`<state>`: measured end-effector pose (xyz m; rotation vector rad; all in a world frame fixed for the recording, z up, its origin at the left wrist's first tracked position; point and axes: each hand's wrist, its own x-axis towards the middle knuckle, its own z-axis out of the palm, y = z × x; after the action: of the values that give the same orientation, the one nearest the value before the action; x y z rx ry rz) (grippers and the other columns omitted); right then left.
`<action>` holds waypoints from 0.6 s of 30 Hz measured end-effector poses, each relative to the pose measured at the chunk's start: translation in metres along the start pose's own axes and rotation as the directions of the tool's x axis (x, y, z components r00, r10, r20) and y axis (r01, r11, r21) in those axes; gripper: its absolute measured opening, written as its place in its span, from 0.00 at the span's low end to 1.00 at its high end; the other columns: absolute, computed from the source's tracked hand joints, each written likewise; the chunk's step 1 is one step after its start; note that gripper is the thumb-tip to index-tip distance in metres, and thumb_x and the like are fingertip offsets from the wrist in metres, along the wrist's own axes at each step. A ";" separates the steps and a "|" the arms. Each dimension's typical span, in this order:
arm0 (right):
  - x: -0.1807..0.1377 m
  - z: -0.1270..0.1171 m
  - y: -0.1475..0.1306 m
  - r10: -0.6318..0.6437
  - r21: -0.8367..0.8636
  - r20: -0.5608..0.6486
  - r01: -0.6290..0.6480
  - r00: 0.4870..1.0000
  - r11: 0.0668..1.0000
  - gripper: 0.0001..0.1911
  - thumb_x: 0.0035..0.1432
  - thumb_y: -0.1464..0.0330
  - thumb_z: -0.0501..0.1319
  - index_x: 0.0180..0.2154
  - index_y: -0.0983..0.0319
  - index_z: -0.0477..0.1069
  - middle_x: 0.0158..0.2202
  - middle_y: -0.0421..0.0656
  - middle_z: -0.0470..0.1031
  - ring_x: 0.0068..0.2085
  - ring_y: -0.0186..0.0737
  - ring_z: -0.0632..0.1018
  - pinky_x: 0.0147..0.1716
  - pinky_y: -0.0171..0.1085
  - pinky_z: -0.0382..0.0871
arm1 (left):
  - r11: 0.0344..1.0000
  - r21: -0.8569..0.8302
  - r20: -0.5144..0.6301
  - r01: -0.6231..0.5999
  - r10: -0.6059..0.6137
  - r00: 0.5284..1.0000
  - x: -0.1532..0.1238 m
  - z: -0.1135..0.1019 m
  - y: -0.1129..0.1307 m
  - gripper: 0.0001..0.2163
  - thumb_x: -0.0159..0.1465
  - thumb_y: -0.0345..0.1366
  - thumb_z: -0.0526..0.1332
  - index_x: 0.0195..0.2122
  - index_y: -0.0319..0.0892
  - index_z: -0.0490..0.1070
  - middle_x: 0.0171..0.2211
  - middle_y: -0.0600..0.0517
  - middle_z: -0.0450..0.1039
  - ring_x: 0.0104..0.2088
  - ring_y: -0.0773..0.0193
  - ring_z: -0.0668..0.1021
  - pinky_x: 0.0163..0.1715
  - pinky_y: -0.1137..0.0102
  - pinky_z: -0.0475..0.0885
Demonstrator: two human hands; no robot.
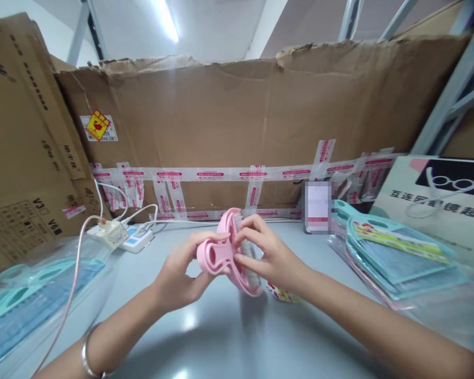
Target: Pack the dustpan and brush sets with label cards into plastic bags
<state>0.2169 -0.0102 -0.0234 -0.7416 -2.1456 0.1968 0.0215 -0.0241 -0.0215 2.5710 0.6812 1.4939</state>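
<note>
A pink plastic brush (221,252) with grey bristles and a handle with holes is held above the grey table (221,337), tilted on edge. My left hand (179,276) grips its handle end, thumb on top. My right hand (266,252) is closed on the brush's bristle side, fingers curled over the edge. A small colourful label (283,295) lies on the table just under my right hand.
Bagged teal brushes are stacked at the right (395,258) and at the left (27,300). A white power strip (136,239) with plugs and cables lies at the back left. Taped cardboard (240,131) walls the back; a printed sign (438,200) leans at the right.
</note>
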 end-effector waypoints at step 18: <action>-0.015 0.040 0.027 -0.181 -0.314 0.316 0.282 0.931 0.906 0.07 0.57 0.73 0.54 0.36 0.61 0.69 0.38 0.48 0.73 0.38 0.39 0.74 0.37 0.39 0.68 | 0.653 0.747 0.110 -0.126 0.065 0.992 -0.069 -0.062 -0.002 0.04 0.59 0.36 0.58 0.32 0.41 0.66 0.28 0.52 0.75 0.27 0.66 0.77 0.25 0.75 0.70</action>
<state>0.2058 0.0076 -0.0690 -0.6772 -2.5590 -0.2377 -0.0604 -0.0603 -0.0458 3.2683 1.4428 1.2998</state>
